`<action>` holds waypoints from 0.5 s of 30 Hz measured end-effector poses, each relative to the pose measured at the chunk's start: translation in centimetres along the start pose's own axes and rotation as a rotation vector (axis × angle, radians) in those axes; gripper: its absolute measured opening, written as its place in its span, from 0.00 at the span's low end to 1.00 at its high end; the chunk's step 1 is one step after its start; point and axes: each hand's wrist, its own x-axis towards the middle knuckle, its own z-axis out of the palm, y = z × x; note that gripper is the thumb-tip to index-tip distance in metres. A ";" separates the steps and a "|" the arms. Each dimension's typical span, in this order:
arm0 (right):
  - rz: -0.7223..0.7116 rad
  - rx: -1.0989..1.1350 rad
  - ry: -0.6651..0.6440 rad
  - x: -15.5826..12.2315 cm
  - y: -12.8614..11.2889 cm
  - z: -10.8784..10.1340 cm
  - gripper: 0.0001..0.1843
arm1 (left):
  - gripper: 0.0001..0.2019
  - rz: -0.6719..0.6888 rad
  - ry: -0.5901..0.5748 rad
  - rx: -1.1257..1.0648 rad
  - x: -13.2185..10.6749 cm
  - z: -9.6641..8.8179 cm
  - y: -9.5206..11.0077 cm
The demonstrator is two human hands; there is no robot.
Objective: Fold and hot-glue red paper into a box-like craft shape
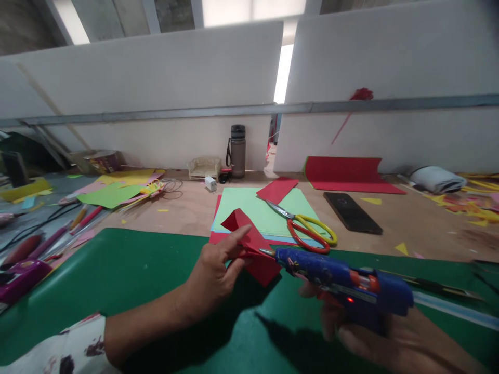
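My left hand (212, 275) pinches a folded piece of red paper (259, 262) above the green mat (163, 259). My right hand (366, 337) is wrapped round the handle of a blue hot glue gun (327, 270), whose small red light is lit. The metal nozzle points left and meets the red paper near my left fingertips; whether glue is coming out I cannot tell. A clear glue stick (456, 306) sticks out of the gun's back end. Just beyond lie scissors (307, 228) with one red and one yellow handle, resting on a stack of pale green sheets (237, 208).
A black phone (353, 213) lies right of the scissors. Behind are a folded red sheet (346, 174), a water bottle (238, 150) and a white charger plug (210, 183). Paper scraps, tools and a purple object (25, 278) crowd the left side. A cutter (436, 285) lies at the right.
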 end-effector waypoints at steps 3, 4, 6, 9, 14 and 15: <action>0.161 0.072 -0.091 -0.1 0.1 -0.5 0.19 | 0.24 0.058 -0.013 0.066 -0.1 0.0 -0.3; 0.186 0.075 -0.110 -0.1 0.1 -0.6 0.19 | 0.24 0.079 -0.020 0.084 -0.2 0.0 -0.4; 0.196 0.057 -0.120 -0.2 0.2 -0.8 0.19 | 0.25 0.122 -0.030 0.111 -0.2 0.0 -0.5; 0.181 0.018 -0.099 -0.5 0.3 -0.8 0.18 | 0.26 0.198 -0.020 0.153 -0.3 0.0 -0.7; 0.167 -0.034 -0.059 -0.7 0.5 -1.0 0.16 | 0.26 0.333 -0.007 0.202 -0.2 0.0 -0.9; 0.169 -0.046 -0.058 -0.7 0.5 -1.0 0.16 | 0.27 0.355 -0.002 0.221 -0.2 0.0 -0.9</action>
